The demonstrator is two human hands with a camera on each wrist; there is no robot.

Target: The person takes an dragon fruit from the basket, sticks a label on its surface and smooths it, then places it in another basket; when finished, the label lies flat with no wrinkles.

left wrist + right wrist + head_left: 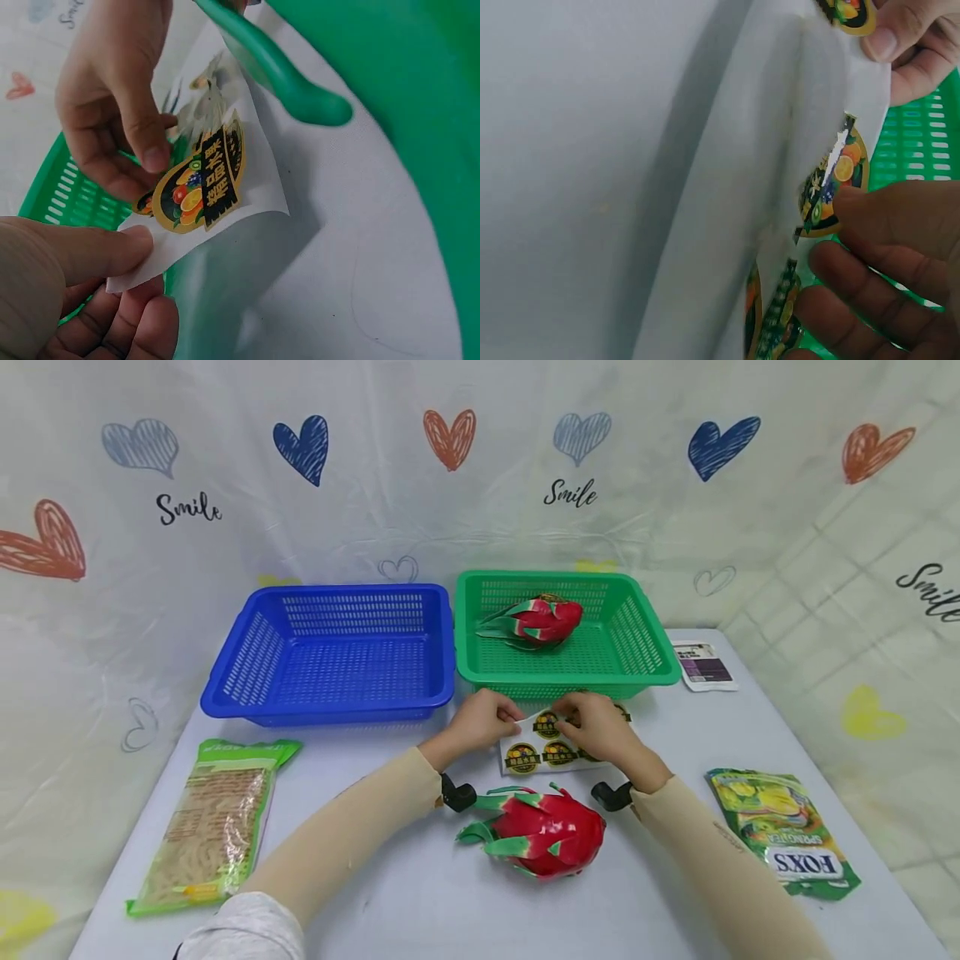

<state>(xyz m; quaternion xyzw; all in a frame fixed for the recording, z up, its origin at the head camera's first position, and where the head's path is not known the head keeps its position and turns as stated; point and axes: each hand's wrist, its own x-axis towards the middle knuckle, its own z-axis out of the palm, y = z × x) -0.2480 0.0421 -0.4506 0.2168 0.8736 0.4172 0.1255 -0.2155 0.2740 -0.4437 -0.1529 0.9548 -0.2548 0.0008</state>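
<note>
With the sticker sheet [551, 741] between the green basket [570, 679] and nearer dragon fruit [551, 835], we should keep it taut, our left hand [482, 720] pinching its corner, while our right hand [600, 727], pinching a sticker [840, 169], peels slowly.

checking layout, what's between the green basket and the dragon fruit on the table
Head view: the sticker sheet, left hand and right hand on it.

White sticker sheet [542, 742] printed in black and gold, blue basket [352, 672], green basket [570, 679] at far edge of table [405, 893], heart-patterned backdrop [480, 518]
</note>
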